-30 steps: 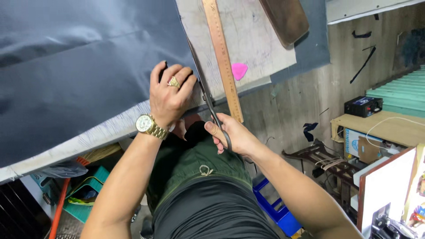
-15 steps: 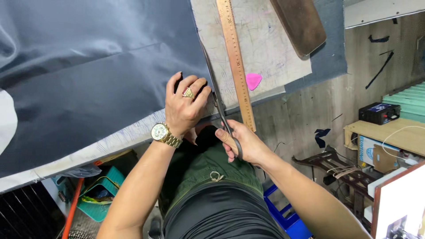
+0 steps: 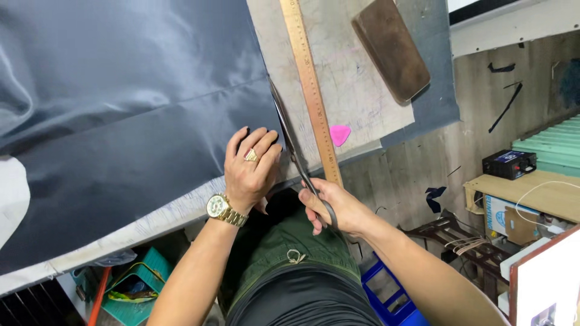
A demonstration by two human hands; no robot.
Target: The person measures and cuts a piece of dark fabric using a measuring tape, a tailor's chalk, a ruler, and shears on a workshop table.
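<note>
At the counter's [image 3: 362,102] near edge, the left hand [image 3: 251,169] presses flat on the dark cloth [image 3: 133,121] just beside the scissors [image 3: 296,151], whose blades point away along the cloth's edge, handles clenched in the right hand [image 3: 335,208].

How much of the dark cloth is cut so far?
Barely started, it seems. The scissors, gripped by the right hand, lie along the dark fabric edge beside the wooden ruler. The left hand presses the cloth flat. No cut-off piece shows; most of the edge looks uncut.
</note>
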